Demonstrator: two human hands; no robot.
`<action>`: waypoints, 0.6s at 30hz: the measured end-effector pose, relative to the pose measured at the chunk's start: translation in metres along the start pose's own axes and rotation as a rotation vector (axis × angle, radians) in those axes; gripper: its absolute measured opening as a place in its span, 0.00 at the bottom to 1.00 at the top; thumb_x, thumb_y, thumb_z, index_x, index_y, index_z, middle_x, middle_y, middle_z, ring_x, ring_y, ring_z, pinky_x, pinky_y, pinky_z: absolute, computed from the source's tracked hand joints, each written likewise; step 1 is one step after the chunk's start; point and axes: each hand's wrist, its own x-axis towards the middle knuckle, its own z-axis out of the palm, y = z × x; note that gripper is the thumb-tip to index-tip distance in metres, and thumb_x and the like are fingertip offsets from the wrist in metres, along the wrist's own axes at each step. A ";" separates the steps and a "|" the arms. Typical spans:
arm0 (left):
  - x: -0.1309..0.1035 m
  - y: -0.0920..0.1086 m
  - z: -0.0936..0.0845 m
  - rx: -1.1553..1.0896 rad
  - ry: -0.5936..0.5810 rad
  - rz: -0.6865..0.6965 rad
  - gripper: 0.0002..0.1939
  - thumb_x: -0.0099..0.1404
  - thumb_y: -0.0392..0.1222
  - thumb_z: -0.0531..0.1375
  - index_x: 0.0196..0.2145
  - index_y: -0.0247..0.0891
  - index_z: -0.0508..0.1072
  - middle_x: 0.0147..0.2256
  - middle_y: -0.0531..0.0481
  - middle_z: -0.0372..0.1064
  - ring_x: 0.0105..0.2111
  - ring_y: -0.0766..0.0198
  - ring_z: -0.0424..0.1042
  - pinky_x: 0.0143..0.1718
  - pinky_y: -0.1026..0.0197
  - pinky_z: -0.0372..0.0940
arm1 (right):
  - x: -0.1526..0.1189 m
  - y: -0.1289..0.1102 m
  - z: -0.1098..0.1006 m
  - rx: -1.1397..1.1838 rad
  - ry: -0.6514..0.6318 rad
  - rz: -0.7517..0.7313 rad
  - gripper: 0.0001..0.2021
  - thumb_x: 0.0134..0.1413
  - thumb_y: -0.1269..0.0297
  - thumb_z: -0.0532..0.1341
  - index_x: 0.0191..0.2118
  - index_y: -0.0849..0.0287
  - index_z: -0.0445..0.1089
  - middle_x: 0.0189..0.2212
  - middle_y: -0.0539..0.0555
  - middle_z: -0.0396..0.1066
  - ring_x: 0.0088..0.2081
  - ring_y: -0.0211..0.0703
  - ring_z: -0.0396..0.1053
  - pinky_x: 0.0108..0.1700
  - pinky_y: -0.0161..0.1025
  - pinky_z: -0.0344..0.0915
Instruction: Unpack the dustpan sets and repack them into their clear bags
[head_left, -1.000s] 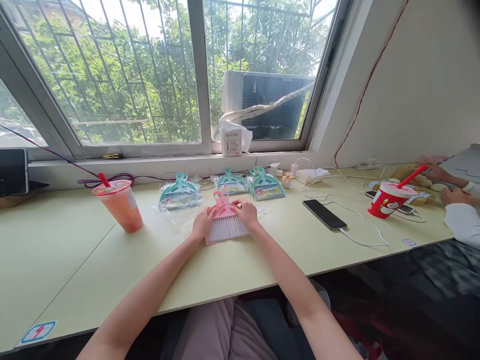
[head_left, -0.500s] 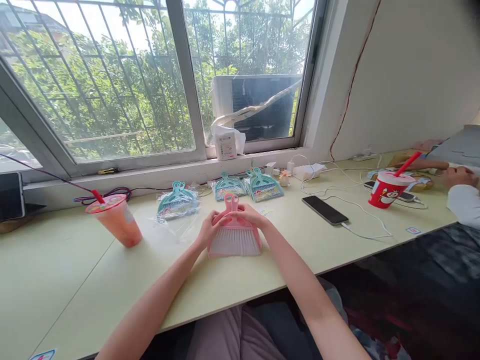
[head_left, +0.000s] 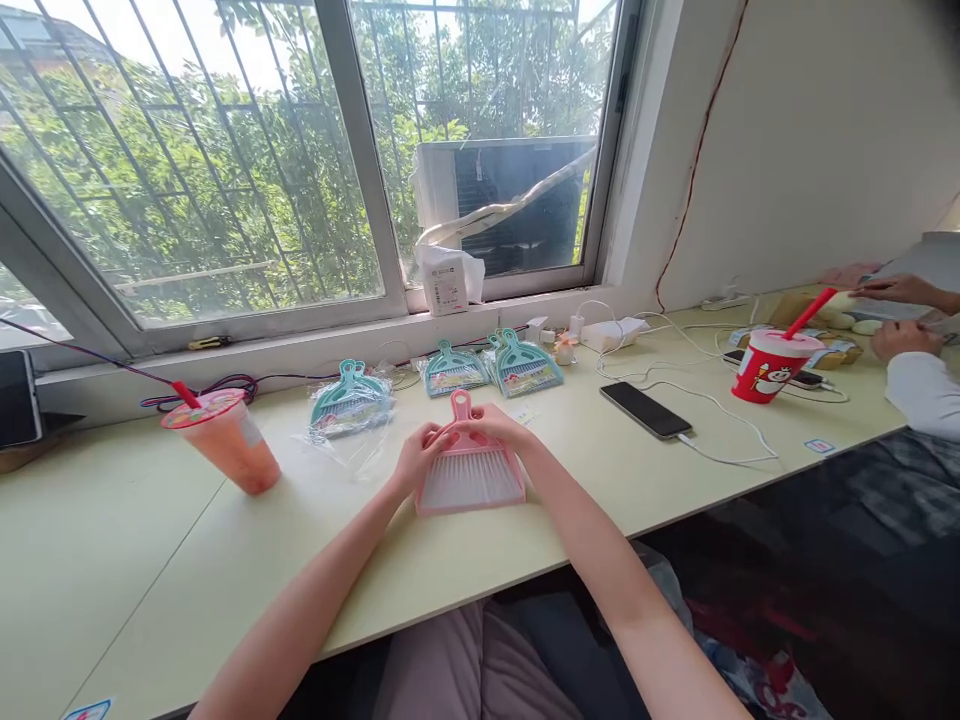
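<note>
A pink dustpan and brush set (head_left: 471, 480) with white bristles lies on the pale green table, its looped handle toward the window. My left hand (head_left: 420, 452) grips its left side just above the bristles. From the right, my right hand (head_left: 499, 428) holds the same set near the handle base, fingers over the top. Behind it are teal sets in clear plastic: one at the left (head_left: 351, 400), one in the middle (head_left: 454, 368) and more at the right (head_left: 525, 363).
A pink drink cup (head_left: 229, 445) leans at the left. To the right lie a black phone (head_left: 646, 410) on a white cable and a red cup (head_left: 772, 368). A person's hands (head_left: 904, 340) are at the far right. A tissue pack (head_left: 445, 285) stands on the sill.
The view has shifted slightly. Both my hands keep hold of the pink set, whose handle now shows one loop instead of two. At the far right, the other person's hands have moved.
</note>
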 end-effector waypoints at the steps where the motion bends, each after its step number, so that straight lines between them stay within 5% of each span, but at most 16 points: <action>1: 0.000 0.000 -0.001 -0.007 -0.007 0.000 0.19 0.61 0.59 0.59 0.35 0.38 0.72 0.31 0.48 0.77 0.33 0.59 0.75 0.33 0.63 0.62 | 0.000 0.001 0.000 0.004 0.001 0.004 0.23 0.34 0.45 0.72 0.26 0.62 0.71 0.19 0.48 0.66 0.24 0.35 0.62 0.27 0.34 0.55; 6: 0.000 0.001 -0.001 -0.012 -0.004 0.006 0.19 0.60 0.58 0.60 0.35 0.37 0.73 0.29 0.48 0.77 0.31 0.59 0.74 0.31 0.63 0.61 | 0.001 0.001 0.003 -0.009 0.043 0.003 0.22 0.34 0.46 0.72 0.26 0.62 0.72 0.20 0.51 0.69 0.25 0.37 0.64 0.27 0.35 0.57; 11: 0.001 0.005 -0.004 -0.201 0.007 -0.058 0.20 0.58 0.57 0.63 0.38 0.37 0.74 0.37 0.44 0.78 0.41 0.53 0.76 0.40 0.59 0.66 | 0.002 0.001 0.008 0.026 0.071 -0.019 0.22 0.37 0.46 0.72 0.30 0.62 0.74 0.22 0.51 0.71 0.25 0.37 0.65 0.29 0.34 0.59; 16: 0.002 -0.001 -0.015 -0.334 -0.200 -0.307 0.26 0.56 0.57 0.66 0.45 0.36 0.77 0.42 0.40 0.77 0.41 0.49 0.76 0.36 0.58 0.67 | 0.008 0.004 0.008 0.143 0.125 0.010 0.24 0.55 0.41 0.58 0.31 0.61 0.74 0.27 0.54 0.74 0.28 0.39 0.69 0.31 0.35 0.63; 18: 0.004 -0.007 -0.018 -0.379 -0.179 -0.355 0.26 0.55 0.56 0.67 0.45 0.36 0.78 0.41 0.40 0.78 0.39 0.49 0.77 0.34 0.57 0.68 | 0.009 0.006 0.003 0.101 0.214 0.030 0.24 0.64 0.46 0.51 0.34 0.60 0.75 0.33 0.55 0.76 0.33 0.41 0.72 0.35 0.36 0.64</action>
